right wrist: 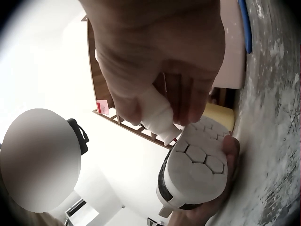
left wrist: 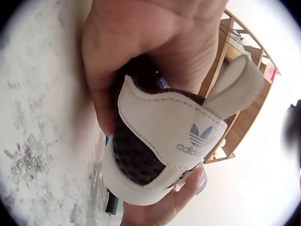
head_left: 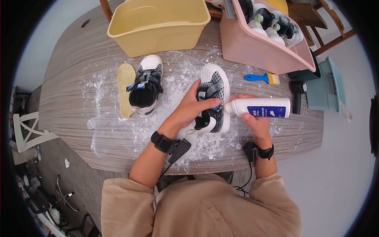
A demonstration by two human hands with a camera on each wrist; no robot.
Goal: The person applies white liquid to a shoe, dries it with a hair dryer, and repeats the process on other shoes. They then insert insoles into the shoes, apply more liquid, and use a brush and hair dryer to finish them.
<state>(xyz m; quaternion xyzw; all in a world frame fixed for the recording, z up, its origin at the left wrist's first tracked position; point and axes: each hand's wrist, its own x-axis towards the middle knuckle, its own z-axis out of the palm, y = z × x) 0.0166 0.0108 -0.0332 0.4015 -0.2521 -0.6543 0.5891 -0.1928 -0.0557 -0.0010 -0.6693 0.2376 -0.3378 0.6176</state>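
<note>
My left hand (head_left: 188, 107) grips a black-and-white sneaker (head_left: 217, 83), thumb across its upper and fingers at the opening. The shoe is tipped toward its side, its heel (left wrist: 160, 125) with an adidas mark facing the left wrist view. My right hand (head_left: 258, 125) holds a white bottle (head_left: 281, 102) with a dark blue label, lying almost level. The bottle's nozzle (right wrist: 170, 135) is right at the edge of the white sole (right wrist: 195, 172), which has a hexagon pattern. A matching sneaker (head_left: 151, 65) stands upright to the left, beside a beige insole (head_left: 124, 79).
White residue covers much of the wood-grain table (head_left: 75, 118). A yellow bin (head_left: 158, 39) and a pink bin (head_left: 260, 55) holding several shoes stand along the back. A blue-handled brush (head_left: 258, 78) and a black tool (head_left: 297, 94) lie to the right, near a teal box (head_left: 325, 91).
</note>
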